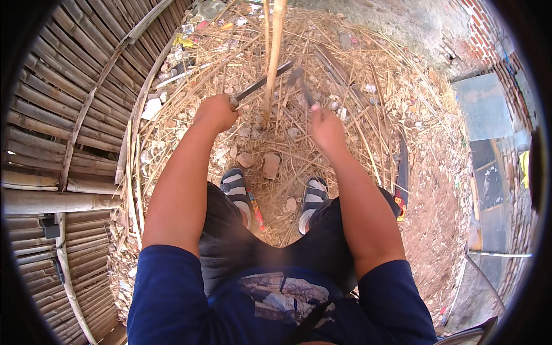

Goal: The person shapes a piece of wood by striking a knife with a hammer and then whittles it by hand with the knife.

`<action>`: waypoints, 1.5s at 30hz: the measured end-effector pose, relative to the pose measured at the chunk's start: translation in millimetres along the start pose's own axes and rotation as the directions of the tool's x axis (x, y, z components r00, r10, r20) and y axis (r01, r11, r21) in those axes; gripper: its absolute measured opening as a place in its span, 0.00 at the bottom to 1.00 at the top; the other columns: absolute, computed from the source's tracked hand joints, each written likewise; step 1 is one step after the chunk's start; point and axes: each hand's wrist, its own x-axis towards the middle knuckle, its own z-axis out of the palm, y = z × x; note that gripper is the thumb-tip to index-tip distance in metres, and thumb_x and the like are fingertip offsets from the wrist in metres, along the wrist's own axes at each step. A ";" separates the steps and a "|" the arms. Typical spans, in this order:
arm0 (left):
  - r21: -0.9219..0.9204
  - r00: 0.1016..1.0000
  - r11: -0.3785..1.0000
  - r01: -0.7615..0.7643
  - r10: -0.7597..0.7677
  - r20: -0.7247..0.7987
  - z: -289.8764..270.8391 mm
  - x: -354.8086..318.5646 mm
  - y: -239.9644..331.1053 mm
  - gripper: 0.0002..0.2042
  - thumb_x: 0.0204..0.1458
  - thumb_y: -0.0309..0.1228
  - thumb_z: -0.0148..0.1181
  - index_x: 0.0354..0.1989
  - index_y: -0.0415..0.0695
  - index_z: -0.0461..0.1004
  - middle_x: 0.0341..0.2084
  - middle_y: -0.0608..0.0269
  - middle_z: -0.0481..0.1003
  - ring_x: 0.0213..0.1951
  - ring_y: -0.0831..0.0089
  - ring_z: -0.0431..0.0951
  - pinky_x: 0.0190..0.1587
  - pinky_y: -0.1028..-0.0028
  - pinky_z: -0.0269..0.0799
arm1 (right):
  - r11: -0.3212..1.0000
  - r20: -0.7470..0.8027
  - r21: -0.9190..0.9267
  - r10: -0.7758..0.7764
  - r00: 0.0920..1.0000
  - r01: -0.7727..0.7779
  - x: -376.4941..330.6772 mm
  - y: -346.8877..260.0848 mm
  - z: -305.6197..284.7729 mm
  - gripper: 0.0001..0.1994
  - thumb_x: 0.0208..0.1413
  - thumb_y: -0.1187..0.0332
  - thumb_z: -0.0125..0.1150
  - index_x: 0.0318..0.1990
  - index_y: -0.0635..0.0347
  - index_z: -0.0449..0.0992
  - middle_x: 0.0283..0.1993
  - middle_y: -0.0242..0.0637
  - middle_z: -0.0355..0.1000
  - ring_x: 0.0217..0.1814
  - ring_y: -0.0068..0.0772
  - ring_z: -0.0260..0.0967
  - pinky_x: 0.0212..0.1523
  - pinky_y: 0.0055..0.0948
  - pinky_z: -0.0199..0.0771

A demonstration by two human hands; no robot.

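My left hand (217, 113) is closed around the grip of a long dark-bladed knife (253, 88), its blade slanting up and to the right across a bamboo pole (274, 54). The pole stands roughly upright ahead of me, its lower end among the straw. Whether the blade has cut into the pole I cannot tell. My right hand (328, 131), also closed, grips a hammer (306, 94) by its handle. The hammer's head is smeared by motion and lies just right of the pole, near the blade's tip and apart from the pole.
Straw, bamboo splinters and stones (271, 165) litter the ground around my sandalled feet. A dark-bladed tool with a red and yellow handle (401, 201) lies by my right knee. A bamboo slat wall (75, 115) rises at left; a plastered brick wall (402, 34) stands at far right.
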 end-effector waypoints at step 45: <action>-0.001 0.998 1.000 0.024 -0.024 0.049 15.5 10.0 -2.7 0.24 0.53 0.49 0.67 0.47 0.40 0.77 0.42 0.48 0.80 0.48 0.49 0.80 0.52 0.57 0.75 | 0.958 -0.356 0.202 -0.120 0.927 0.202 -10.9 -28.1 -19.9 0.22 0.72 0.53 0.44 0.40 0.65 0.73 0.26 0.51 0.73 0.29 0.59 0.74 0.35 0.54 0.72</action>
